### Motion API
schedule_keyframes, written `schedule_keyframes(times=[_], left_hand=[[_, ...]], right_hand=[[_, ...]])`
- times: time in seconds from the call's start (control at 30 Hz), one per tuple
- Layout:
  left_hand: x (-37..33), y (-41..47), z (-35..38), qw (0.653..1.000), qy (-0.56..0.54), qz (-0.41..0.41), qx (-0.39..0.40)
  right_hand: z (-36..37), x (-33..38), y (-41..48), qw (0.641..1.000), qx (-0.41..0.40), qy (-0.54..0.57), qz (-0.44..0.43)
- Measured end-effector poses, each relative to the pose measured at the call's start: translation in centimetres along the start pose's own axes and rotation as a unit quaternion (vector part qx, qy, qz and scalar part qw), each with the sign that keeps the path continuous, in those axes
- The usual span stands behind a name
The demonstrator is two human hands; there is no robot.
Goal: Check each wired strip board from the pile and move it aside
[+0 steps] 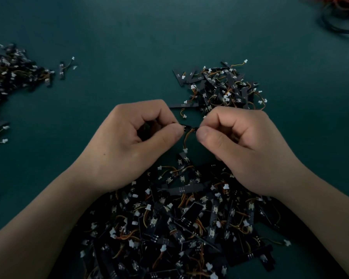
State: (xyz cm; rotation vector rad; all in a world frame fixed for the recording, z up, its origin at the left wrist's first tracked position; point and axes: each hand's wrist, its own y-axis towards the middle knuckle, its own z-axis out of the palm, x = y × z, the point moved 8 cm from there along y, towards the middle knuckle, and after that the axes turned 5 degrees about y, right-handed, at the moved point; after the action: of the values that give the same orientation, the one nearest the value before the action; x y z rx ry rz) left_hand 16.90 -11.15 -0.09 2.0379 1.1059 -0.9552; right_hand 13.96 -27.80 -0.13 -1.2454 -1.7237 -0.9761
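Note:
Both hands hold one small black wired strip board (188, 128) edge-on above the green table. My left hand (133, 146) pinches its left end between thumb and forefinger, and my right hand (248, 150) pinches its right end the same way. An orange and yellow wire (186, 138) with a white plug hangs down from the board between my thumbs. Most of the board is hidden by my fingertips. Below my wrists lies the big pile (185, 228) of black boards with wires and white plugs.
A second heap of boards (224, 87) lies just beyond my right hand. A third heap (10, 77) spreads along the left edge, with one lone board (62, 70) beside it. Coiled dark and red cables (340, 15) sit at the far right corner.

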Motion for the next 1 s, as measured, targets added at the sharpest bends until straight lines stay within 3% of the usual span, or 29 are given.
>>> schedule_keyframes(times=[0.17,0.67,0.8,0.9,1.0], left_hand=[[0.0,-0.1,0.8,0.999,0.005,0.004,0.049],[-0.3,-0.1,0.5,0.999,-0.011,0.009,0.035],[-0.1,-0.1,0.5,0.999,-0.01,-0.009,0.034],[-0.2,-0.1,0.8,0.997,0.063,0.002,0.054],[-0.8,-0.1,1.6,0.983,0.156,0.031,0.088]], right_hand=[[0.1,0.3,0.0,0.999,-0.004,-0.034,-0.009],[0.2,0.3,-0.1,1.0,0.008,-0.023,-0.019],[-0.2,0.5,0.0,0.999,-0.01,0.031,-0.036],[-1.7,0.2,0.1,0.99,-0.088,0.101,-0.047],[-2.0,-0.7,0.2,0.987,-0.117,0.106,-0.018]])
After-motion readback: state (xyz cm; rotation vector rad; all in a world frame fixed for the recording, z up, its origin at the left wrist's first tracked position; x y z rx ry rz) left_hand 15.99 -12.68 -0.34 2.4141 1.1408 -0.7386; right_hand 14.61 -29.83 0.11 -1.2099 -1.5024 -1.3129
